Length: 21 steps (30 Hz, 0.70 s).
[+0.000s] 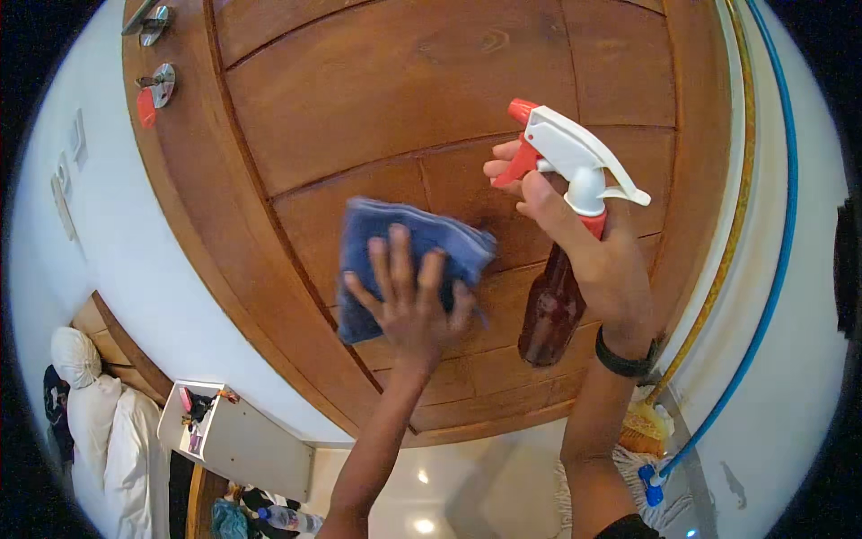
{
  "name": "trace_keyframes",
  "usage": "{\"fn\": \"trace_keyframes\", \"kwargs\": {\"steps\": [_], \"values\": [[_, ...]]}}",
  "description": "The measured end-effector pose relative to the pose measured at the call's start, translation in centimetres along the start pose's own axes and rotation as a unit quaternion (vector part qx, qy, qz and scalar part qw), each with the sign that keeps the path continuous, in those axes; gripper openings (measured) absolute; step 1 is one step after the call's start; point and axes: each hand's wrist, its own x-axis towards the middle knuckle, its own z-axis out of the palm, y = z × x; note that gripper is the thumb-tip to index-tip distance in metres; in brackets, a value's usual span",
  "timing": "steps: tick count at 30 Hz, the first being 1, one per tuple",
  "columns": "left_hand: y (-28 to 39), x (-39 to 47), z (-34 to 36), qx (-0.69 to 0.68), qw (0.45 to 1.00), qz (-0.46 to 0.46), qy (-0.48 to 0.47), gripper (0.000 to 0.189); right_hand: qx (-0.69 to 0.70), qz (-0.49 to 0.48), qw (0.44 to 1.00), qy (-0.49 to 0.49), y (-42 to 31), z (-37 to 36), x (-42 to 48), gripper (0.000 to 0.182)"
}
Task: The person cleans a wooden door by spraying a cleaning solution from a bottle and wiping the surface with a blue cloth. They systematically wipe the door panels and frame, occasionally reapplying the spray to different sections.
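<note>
A folded blue cloth (363,269) lies against the brown wooden door (377,87), pressed there under the spread fingers of my left hand (411,303). To its right, my right hand (586,242) grips the neck of a dark reddish spray bottle (552,310). The bottle has a white and red trigger head (566,138), its red nozzle pointing up and left. Some fingers of that hand are at the red trigger. A dark band circles the right wrist. Parts of the cloth look blurred.
Door handle (155,25) and lock with a key (161,84) sit at upper left. A broom (731,242) and a blue-handled mop (784,202) lean against the right wall. Lower left are a white cabinet (256,438), a bed with white bedding (128,465) and a plastic bottle (289,519).
</note>
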Motion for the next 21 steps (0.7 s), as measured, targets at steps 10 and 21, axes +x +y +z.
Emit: {"fn": "trace_keyframes", "kwargs": {"steps": [10,21], "values": [[-3.5,4.2,-2.0,0.002,1.0,0.022,0.019,0.041,-0.011,-0.024,0.999,0.021,2.9,0.6,0.7,0.038],[-1.4,-1.4,-0.2,-0.03,0.984,0.159,-0.075,0.038,0.036,0.001,0.998,0.049,4.7,-0.5,1.8,0.038]]}}
